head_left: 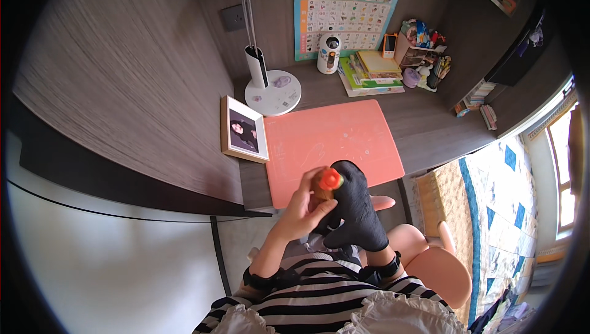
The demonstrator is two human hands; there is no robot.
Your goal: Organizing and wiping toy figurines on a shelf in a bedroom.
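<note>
My left hand [299, 216] is closed around a small object with a bright orange-red, knobbed top [330, 179] and a bit of green at its edge. Its lower part is hidden by my fingers, so its kind is unclear. A black fuzzy mitten [358, 214] covers my right hand, its long finger part stretched up and its thumb pointing left. Inside the mitten the fingers themselves do not show. The orange-red top lies right beside the mitten's upper left side; whether they touch I cannot tell. Both hands are over the near edge of a pink desk mat [332, 137].
A framed photo [244, 131] stands at the mat's left, with a white desk lamp [273, 93] behind it. Farther back are a white robot-like device [329, 55], stacked books [372, 74] and a filled organizer [421, 51]. A pink seat [439, 272] and a bed [491, 211] are to the right.
</note>
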